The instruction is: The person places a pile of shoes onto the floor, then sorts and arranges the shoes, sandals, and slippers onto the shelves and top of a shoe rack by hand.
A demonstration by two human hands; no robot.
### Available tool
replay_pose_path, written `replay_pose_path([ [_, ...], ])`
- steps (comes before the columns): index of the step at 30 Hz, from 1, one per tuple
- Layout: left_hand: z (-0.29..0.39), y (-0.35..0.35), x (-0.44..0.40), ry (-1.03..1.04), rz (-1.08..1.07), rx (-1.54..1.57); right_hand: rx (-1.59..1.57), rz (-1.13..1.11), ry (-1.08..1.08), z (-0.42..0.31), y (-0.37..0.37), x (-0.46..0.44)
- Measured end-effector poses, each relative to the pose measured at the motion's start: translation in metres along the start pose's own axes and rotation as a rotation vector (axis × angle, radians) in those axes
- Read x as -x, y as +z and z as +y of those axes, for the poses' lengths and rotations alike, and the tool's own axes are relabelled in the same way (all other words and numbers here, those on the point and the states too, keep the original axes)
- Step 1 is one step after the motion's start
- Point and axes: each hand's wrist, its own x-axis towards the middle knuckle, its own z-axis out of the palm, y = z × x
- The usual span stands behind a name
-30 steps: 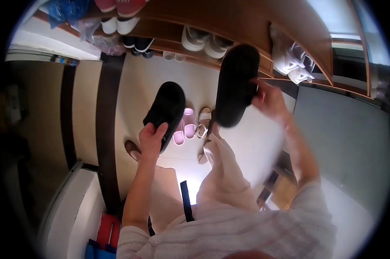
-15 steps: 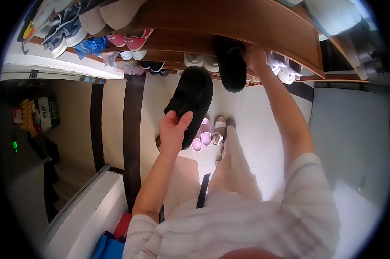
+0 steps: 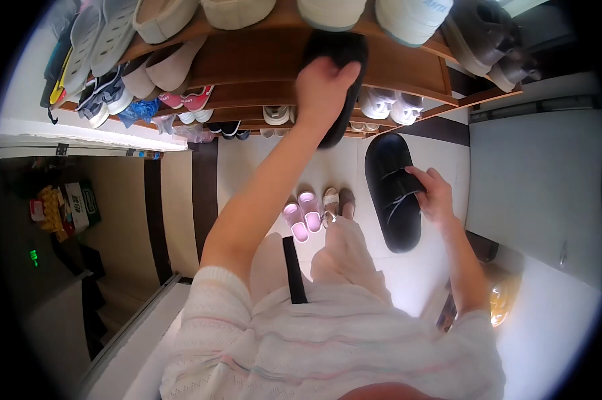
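My left hand [image 3: 320, 93] is closed around a black slipper [image 3: 341, 120], thumb along its side. That slipper's far end reaches over a shelf of the wooden shoe rack [image 3: 248, 57]. Lower and to the right, my right hand [image 3: 434, 195] pinches the strap edge of a second black slipper [image 3: 389, 167], which hangs above the floor, apart from the rack. The part of the left slipper under my palm is hidden.
Several shoes fill the rack, among them white sneakers [image 3: 389, 105], beige flats [image 3: 174, 63] and red shoes [image 3: 198, 99]. Pink slippers [image 3: 302, 217] lie on the tiled floor near my feet. A grey cabinet [image 3: 534, 193] stands to the right.
My left hand has moved up and right to the rack with its slipper. My right hand has drawn its slipper away from the rack, down and to the right. The view has shifted.
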Motion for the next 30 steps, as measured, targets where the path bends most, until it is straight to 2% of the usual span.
replay_pose_path([
  [2,-0.007,0.034,-0.032,0.03,0.051,-0.106,-0.056,0.042,-0.014,0.0,-0.012,0.005],
  [5,-0.021,0.071,-0.071,0.108,-0.115,-0.257,-0.073,0.063,-0.089,-0.01,-0.027,-0.002],
  [8,-0.044,0.082,-0.091,0.004,-0.293,-0.249,-0.071,0.071,-0.131,-0.025,-0.03,-0.021],
  [11,-0.011,0.045,-0.065,-0.087,-0.369,0.103,-0.133,0.079,-0.191,-0.048,-0.027,-0.047],
  [13,0.009,0.0,-0.036,-0.136,-0.32,0.271,-0.154,0.092,-0.224,-0.067,-0.024,-0.064],
  [15,0.019,-0.052,-0.003,-0.119,-0.197,0.249,-0.117,0.126,-0.262,-0.083,-0.018,-0.085],
  [17,0.012,-0.089,0.023,-0.231,-0.091,0.316,-0.112,0.169,-0.318,-0.099,-0.009,-0.113],
  [20,0.01,-0.1,0.043,-0.188,-0.047,0.178,-0.147,0.252,-0.387,-0.109,0.011,-0.168],
  [24,-0.024,-0.092,0.012,0.073,0.0,-0.282,-0.114,0.456,-0.48,-0.111,0.038,-0.232],
  [27,-0.011,-0.081,-0.011,0.104,0.066,-0.729,-0.088,0.36,-0.354,-0.108,0.04,-0.255],
  [30,-0.026,-0.078,-0.029,0.143,0.182,-0.727,-0.201,0.14,-0.168,-0.097,0.018,-0.243],
])
